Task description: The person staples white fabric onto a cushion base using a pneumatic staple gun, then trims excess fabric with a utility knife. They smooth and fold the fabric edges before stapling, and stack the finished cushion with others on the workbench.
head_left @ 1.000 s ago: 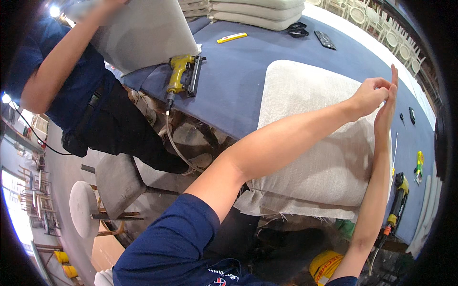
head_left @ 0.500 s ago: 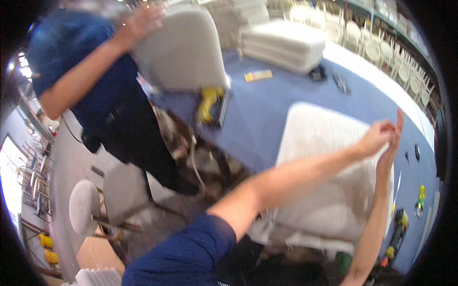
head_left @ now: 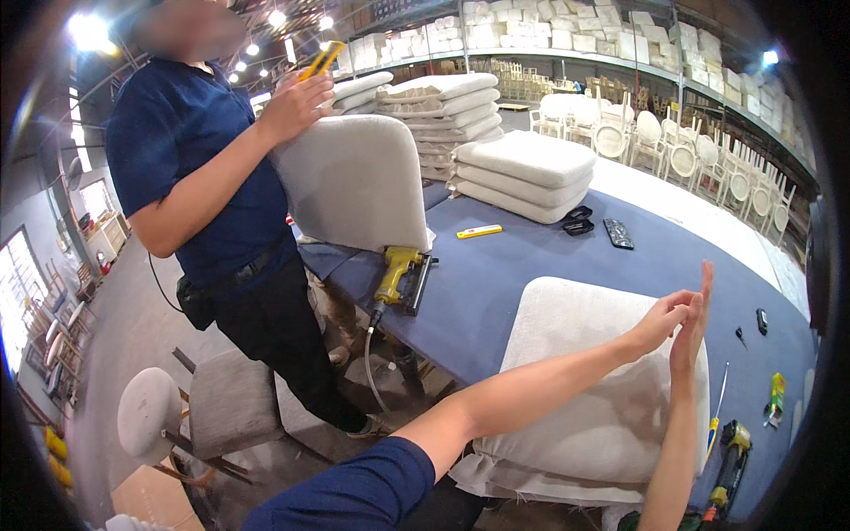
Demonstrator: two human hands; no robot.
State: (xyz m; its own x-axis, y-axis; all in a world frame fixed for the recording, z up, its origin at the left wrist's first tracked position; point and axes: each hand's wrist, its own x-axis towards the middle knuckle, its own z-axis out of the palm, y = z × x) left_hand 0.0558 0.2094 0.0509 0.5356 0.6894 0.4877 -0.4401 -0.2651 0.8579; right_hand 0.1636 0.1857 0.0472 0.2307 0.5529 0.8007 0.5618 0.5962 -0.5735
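Observation:
Above the light grey upholstered seat cushion [head_left: 567,389], my two hands meet near its far right corner. My left hand [head_left: 657,326] reaches across with fingers bent and pinched together against the palm side of my right hand [head_left: 689,341]. Anything between those fingertips is hidden. The right hand is held upright, side-on, with its fingers stretched straight. Beneath them the cushion lies on the blue-covered table [head_left: 478,292], its loose fabric edge hanging over the near side.
At the left, a co-worker holds a yellow tool [head_left: 322,60] beside an upright cushion [head_left: 354,181]. A yellow staple gun [head_left: 397,276] lies at the table edge; another [head_left: 731,465] lies right, near a screwdriver [head_left: 714,425]. Stacked cushions [head_left: 527,168] and a phone [head_left: 618,234] are farther back.
The view has tilted upward and sharpened, showing more shelving and the co-worker's yellow tool. My hands stay together over the cushion in nearly the same pose.

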